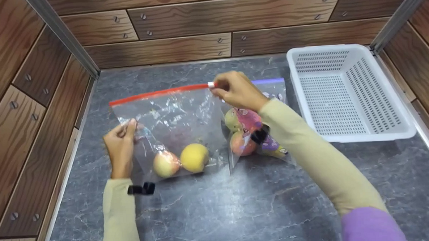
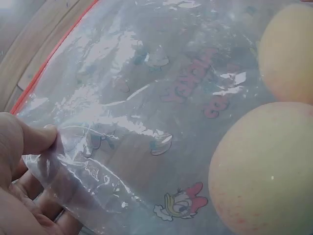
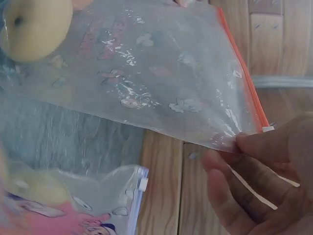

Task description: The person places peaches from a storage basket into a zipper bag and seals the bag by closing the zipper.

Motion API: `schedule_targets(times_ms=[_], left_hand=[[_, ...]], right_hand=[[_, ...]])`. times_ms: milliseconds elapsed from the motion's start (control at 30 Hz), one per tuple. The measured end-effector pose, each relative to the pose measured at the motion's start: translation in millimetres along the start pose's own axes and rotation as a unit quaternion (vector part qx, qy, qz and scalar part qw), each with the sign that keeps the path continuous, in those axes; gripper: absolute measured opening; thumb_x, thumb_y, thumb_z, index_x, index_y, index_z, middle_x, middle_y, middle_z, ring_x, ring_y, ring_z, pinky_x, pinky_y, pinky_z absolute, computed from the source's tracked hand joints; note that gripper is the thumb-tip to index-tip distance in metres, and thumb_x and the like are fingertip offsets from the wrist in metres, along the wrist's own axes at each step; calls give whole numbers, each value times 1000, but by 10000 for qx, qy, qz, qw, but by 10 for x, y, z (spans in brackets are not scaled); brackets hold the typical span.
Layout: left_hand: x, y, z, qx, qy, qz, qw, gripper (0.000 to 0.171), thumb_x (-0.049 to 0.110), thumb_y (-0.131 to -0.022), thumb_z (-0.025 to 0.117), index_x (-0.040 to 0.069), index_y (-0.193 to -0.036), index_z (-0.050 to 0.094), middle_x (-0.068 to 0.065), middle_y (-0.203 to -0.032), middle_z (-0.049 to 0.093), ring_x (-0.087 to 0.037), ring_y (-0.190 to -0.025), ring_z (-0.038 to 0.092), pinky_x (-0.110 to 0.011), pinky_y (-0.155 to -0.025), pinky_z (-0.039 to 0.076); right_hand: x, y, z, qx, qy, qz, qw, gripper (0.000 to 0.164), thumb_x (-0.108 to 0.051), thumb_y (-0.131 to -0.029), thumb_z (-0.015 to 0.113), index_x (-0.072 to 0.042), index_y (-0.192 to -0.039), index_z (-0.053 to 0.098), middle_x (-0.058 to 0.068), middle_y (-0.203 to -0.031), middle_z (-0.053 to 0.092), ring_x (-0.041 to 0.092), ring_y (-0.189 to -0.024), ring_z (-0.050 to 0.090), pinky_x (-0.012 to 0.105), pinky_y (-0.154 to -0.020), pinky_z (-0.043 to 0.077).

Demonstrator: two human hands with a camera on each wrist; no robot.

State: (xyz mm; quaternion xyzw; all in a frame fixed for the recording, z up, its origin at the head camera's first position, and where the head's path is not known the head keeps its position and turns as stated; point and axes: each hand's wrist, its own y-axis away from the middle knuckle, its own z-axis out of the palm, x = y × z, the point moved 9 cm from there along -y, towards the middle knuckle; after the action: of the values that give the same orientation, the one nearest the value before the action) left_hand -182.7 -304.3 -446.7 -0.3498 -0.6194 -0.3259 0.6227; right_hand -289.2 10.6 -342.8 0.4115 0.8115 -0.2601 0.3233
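A clear zip bag (image 1: 171, 115) with a red slider strip (image 1: 155, 94) along its top is held up between both hands. Two round fruits lie at its bottom, a yellow one (image 1: 194, 158) and a pale yellow-red one (image 1: 166, 164). My left hand (image 1: 120, 142) pinches the bag's left edge, thumb on the front face and fingers behind. At the upper right corner, my right hand (image 1: 236, 90) pinches the bag beside the white slider (image 1: 211, 85). Printed cartoon figures (image 2: 183, 203) show on the plastic in the left wrist view.
A second zip bag with a purple strip (image 1: 269, 81) lies to the right, partly behind the right forearm, with fruits (image 1: 242, 142) and a pink printed item (image 1: 249, 119) in it. A white perforated basket (image 1: 310, 127) stands at the right. Wood-patterned walls (image 1: 182, 46) surround the grey tabletop (image 1: 211, 218).
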Motion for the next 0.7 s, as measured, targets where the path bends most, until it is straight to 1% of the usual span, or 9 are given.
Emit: schedule_targets(times_ms=[33,100,233,367,433,500,533,633,700], left_hand=[[-16,-57,23,-30,-48,-70,10000,28,16,-97,71,-8,-111,70,5,-73,74,-7,-51,57,-18,-51,55],[-59,-165,82,-109,-95,-246,9996,30,17,-97,71,-7,-114,69,3,-75,75,-7,-49,58,-17,-49,52],[-119,-335,202,-172,-323,-453,9983,30,19,-96,71,-6,-113,70,-2,-78,76,-9,-49,61,-17,-46,50],[-180,-460,285,-75,-779,-559,9954,24,21,-95,73,-1,-105,73,1,-75,75,-6,-47,55,-16,-43,46],[-216,-505,306,-47,-1068,-651,9921,23,24,-95,73,2,-102,74,1,-77,76,-6,-51,55,-16,-46,45],[-249,-539,319,-53,-1397,-744,9874,24,26,-95,72,3,-103,74,-3,-84,77,-9,-60,57,-18,-54,47],[-257,-553,324,-76,-1618,-767,9838,26,27,-95,71,4,-105,74,-5,-91,77,-12,-68,59,-20,-61,48],[-253,-573,327,-211,-2377,-788,9679,39,34,-96,67,6,-124,68,-14,-118,70,-22,-97,61,-32,-84,50],[-219,-575,332,-345,-2805,-743,9564,51,37,-96,65,10,-139,58,-17,-131,62,-30,-113,58,-43,-96,49]], right_hand=[[30,-68,4,-5,16,103,9999,9,-2,-95,67,2,-101,73,12,-88,74,29,-78,69,24,-64,57],[109,-175,8,-4,63,298,9995,12,-1,-96,65,2,-104,73,12,-91,75,29,-81,70,24,-66,57],[283,-290,-17,46,180,522,9985,19,0,-98,59,4,-110,73,16,-94,75,26,-83,69,28,-70,54],[432,-315,-56,29,199,667,9976,25,-7,-103,55,2,-119,71,17,-105,74,25,-92,66,35,-83,54],[471,-312,-83,38,140,693,9975,27,-11,-104,54,1,-124,69,17,-115,72,26,-101,66,38,-92,54],[483,-288,-120,50,35,714,9974,31,-14,-105,54,-1,-130,65,17,-121,69,27,-109,65,41,-98,53],[479,-272,-145,65,-5,706,9975,33,-15,-105,55,-1,-133,63,17,-124,68,28,-111,64,42,-99,53],[463,-204,-236,117,-98,696,9975,39,-18,-105,56,-2,-140,56,19,-129,65,31,-117,61,44,-103,52],[454,-135,-319,147,-167,732,9971,42,-19,-105,56,-4,-143,53,19,-130,64,32,-119,60,45,-103,52]])
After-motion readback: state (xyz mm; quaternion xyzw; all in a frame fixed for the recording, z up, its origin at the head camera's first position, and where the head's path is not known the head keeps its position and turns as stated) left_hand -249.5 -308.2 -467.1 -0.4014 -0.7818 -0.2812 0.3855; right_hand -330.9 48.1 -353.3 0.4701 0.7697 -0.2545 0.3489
